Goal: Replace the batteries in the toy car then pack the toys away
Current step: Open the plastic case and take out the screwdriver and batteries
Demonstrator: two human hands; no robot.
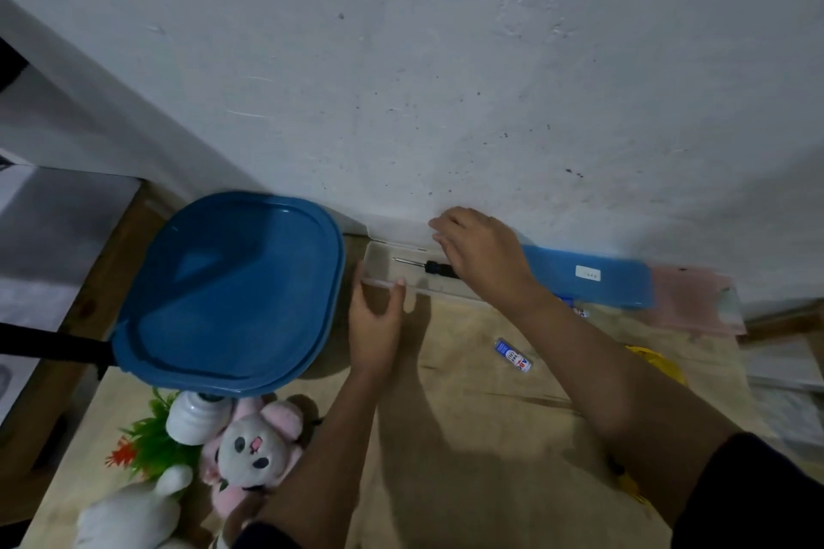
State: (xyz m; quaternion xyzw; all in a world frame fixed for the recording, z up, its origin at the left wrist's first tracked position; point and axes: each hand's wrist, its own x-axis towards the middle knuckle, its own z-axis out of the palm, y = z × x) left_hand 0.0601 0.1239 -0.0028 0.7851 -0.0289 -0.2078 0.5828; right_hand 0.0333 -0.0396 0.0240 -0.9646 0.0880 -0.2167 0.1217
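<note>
While the left hand (374, 325) pinches the clear box (377, 259) rim, the right hand (484, 256) grip is unreadable; probably fetching the screwdriver (439, 268).

The blue lid (232, 290) was seen as smooth, glossy plastic, the small box (379, 265) as clear plastic. The tabletop (481, 370) was shown as matt wood.

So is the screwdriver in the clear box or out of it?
In. The screwdriver lies flat inside the clear box, within its walls, with the handle end hidden under the right hand.
</note>
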